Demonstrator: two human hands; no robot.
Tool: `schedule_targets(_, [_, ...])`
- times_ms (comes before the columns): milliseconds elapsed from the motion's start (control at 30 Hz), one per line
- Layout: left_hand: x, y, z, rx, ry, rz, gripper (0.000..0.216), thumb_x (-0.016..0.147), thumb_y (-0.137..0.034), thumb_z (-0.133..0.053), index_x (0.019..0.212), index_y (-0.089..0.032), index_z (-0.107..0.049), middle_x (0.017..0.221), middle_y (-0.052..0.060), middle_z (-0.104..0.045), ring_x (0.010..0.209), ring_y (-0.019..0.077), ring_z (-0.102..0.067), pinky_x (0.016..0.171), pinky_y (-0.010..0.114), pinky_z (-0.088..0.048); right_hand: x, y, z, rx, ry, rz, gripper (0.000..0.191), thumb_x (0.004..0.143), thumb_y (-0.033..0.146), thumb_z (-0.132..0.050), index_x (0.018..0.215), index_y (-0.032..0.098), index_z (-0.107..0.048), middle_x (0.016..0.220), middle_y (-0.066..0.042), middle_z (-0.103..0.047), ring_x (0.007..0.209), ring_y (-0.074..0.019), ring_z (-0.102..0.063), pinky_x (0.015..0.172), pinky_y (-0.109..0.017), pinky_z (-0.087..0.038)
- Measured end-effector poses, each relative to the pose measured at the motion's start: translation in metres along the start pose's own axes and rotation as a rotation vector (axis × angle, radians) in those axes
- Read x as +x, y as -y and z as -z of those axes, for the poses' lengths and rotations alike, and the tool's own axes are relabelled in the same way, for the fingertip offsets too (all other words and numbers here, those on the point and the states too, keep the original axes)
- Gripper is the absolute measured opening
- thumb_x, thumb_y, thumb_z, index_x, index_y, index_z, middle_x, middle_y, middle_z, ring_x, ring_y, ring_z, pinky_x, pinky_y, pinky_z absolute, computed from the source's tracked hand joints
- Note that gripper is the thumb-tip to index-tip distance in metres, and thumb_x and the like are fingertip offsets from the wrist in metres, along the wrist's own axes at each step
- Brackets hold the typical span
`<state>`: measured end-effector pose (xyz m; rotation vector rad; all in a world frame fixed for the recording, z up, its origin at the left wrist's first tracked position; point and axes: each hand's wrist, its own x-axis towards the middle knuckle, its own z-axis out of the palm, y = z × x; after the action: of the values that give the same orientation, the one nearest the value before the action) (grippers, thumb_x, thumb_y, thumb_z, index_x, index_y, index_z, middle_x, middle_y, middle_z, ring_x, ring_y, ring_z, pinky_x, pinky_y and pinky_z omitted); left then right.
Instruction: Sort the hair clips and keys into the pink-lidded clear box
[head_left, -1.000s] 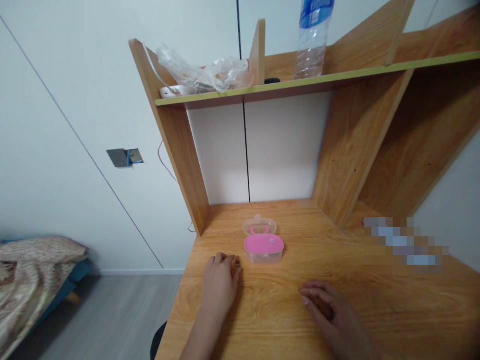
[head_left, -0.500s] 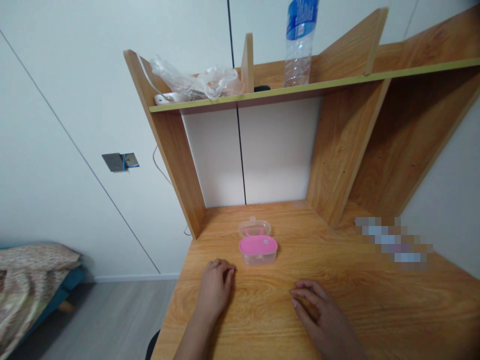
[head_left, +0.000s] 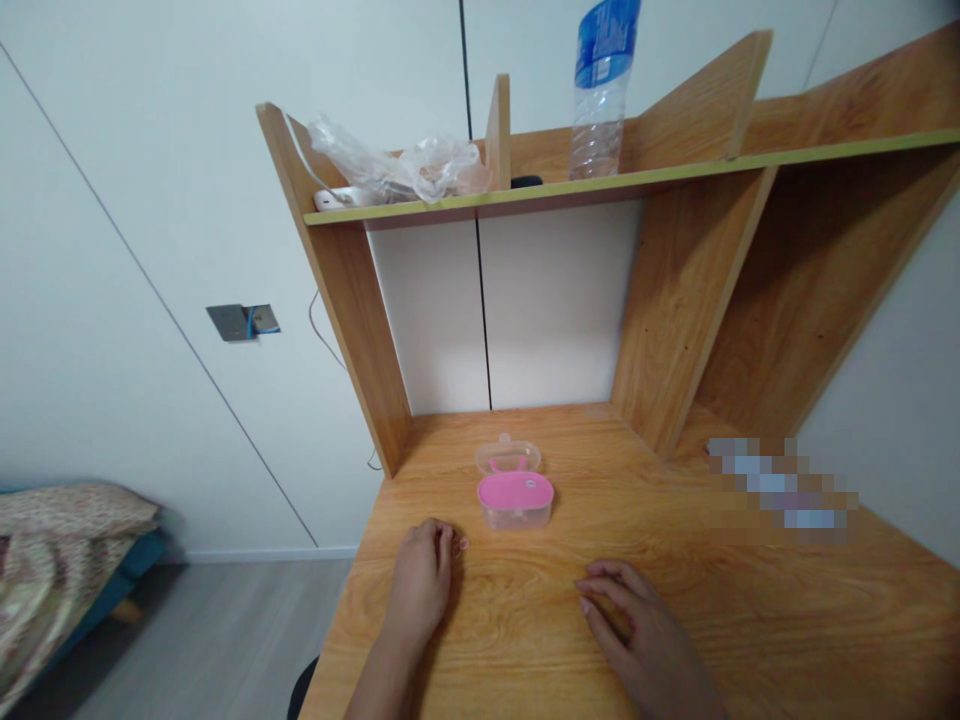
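While R hand (head_left: 646, 632) sits half-wide — L hand (head_left: 422, 580) bunches by loop (head_left: 464, 545), hold unclear.

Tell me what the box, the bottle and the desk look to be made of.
Box: probably smooth plastic; its sides are see-through. Bottle: likely shiny plastic; its lower part is ridged, see-through. Desk: brown grain suggests wood or wood-look laminate, perhaps faintly glossy.

No words or numbers can be read. The blue label (head_left: 604, 50) on the tall clear plastic bottle (head_left: 597, 138) has pale marks, too blurry to read. The pink oval lid (head_left: 504, 491) on the clear plastic box (head_left: 517, 518) has a whitish mark, too tiny to tell.
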<state>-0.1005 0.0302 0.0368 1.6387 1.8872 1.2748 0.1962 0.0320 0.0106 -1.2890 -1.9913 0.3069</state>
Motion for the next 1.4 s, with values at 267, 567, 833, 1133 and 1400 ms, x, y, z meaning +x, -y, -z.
schedule_targets(267, [-0.036, -0.039, -0.036, -0.336, 0.119, 0.045, 0.039, 0.095, -0.048, -0.048, 0.077, -0.017, -0.062, 0.076, 0.006, -0.070, 0.076, 0.0211, -0.066, 0.072, 0.030, -0.051, -0.004, 0.021, -0.004, 0.128, 0.051, -0.016, 0.018, 0.090, 0.028, -0.059, 0.098, 0.027, -0.075, 0.104, -0.006, -0.075, 0.098, -0.0246, -0.072, 0.090, -0.040, -0.061])
schedule_targets(567, [-0.068, -0.048, -0.071, -0.503, 0.284, 0.078, 0.027, 0.089, -0.037, -0.063, 0.080, -0.015, -0.075, 0.076, 0.008, -0.075, 0.071, 0.0200, -0.067, 0.069, 0.029, -0.051, -0.015, 0.036, -0.017, 0.344, 0.011, -0.071, 0.016, 0.089, 0.032, -0.067, 0.103, 0.029, -0.072, 0.095, -0.001, -0.078, 0.085, -0.0183, -0.076, 0.077, -0.022, -0.061])
schedule_targets(833, [-0.068, -0.048, -0.069, -0.434, 0.272, 0.065, 0.024, 0.087, -0.031, -0.064, 0.074, -0.015, -0.077, 0.072, 0.007, -0.074, 0.069, 0.0194, -0.066, 0.067, 0.027, -0.050, -0.016, 0.036, -0.016, 0.309, 0.023, -0.022, 0.012, 0.091, 0.033, -0.065, 0.097, 0.029, -0.075, 0.091, -0.002, -0.076, 0.080, -0.0187, -0.073, 0.073, -0.023, -0.060])
schedule_targets(1133, [-0.069, -0.051, -0.068, -0.501, 0.274, 0.064, 0.023, 0.088, -0.030, -0.064, 0.077, -0.016, -0.079, 0.071, 0.007, -0.075, 0.067, 0.0186, -0.067, 0.066, 0.026, -0.051, -0.018, 0.039, -0.016, 0.277, -0.010, -0.088, 0.015, 0.090, 0.036, -0.062, 0.086, 0.027, -0.074, 0.083, -0.002, -0.077, 0.075, -0.0190, -0.073, 0.069, -0.024, -0.060])
schedule_targets(1400, [-0.068, -0.055, -0.065, -0.419, 0.221, 0.054, 0.017, 0.085, -0.026, -0.067, 0.079, -0.019, -0.080, 0.074, 0.006, -0.077, 0.070, 0.0196, -0.070, 0.068, 0.027, -0.054, -0.013, 0.039, -0.014, 0.253, -0.085, -0.047, 0.014, 0.090, 0.031, -0.061, 0.086, 0.025, -0.073, 0.083, -0.004, -0.076, 0.075, -0.0196, -0.074, 0.069, -0.025, -0.061])
